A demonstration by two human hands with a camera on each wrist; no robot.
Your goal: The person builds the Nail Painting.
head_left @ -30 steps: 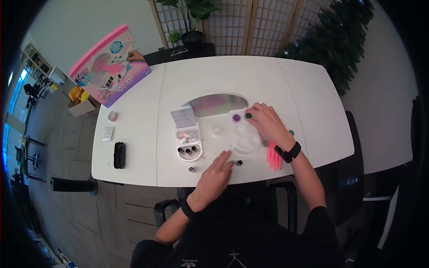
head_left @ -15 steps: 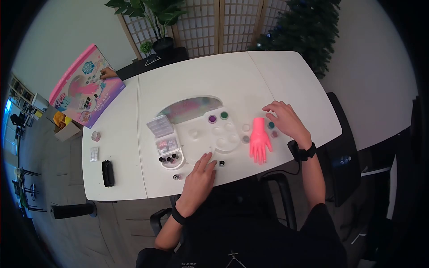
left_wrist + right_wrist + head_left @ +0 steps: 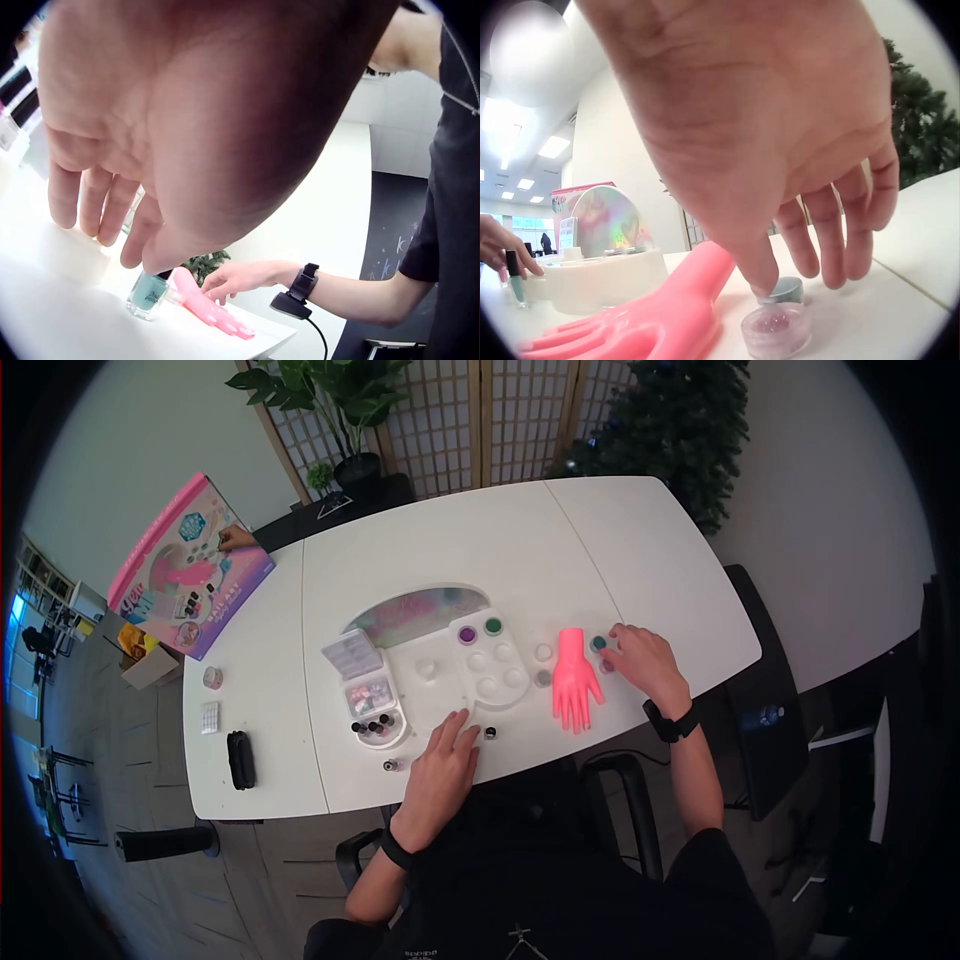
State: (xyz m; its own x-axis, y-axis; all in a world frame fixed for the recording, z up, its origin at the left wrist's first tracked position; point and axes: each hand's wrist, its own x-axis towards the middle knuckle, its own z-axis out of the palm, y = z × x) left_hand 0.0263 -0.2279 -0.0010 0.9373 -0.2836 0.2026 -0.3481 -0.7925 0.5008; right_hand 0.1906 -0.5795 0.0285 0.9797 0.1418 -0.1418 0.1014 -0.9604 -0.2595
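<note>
My right hand (image 3: 645,663) is at the right of a pink model hand (image 3: 573,682), its fingers spread and reaching down. In the right wrist view the thumb tip is right at a small teal pot (image 3: 783,289), and a pink glitter pot (image 3: 777,331) stands in front. My left hand (image 3: 437,772) lies with fingers nearly straight at the front edge of the white nail-art tray (image 3: 448,705), holding nothing. Beside it stands a mint nail polish bottle (image 3: 148,295) with a black cap. A purple pot (image 3: 467,635) and a green pot (image 3: 493,627) sit in the tray's back-right wells.
Two pale pots, one whitish (image 3: 543,652) and one grey (image 3: 543,678), stand left of the model hand. Several polish bottles (image 3: 373,727) fill the tray's left holder, and another bottle (image 3: 391,765) stands in front. Farther left are a black case (image 3: 241,760) and a box (image 3: 190,570).
My right hand has let go of the green pot in the tray and moved right, then down to the pots beside the model hand. The left hand stays by the tray; the head view has shifted.
</note>
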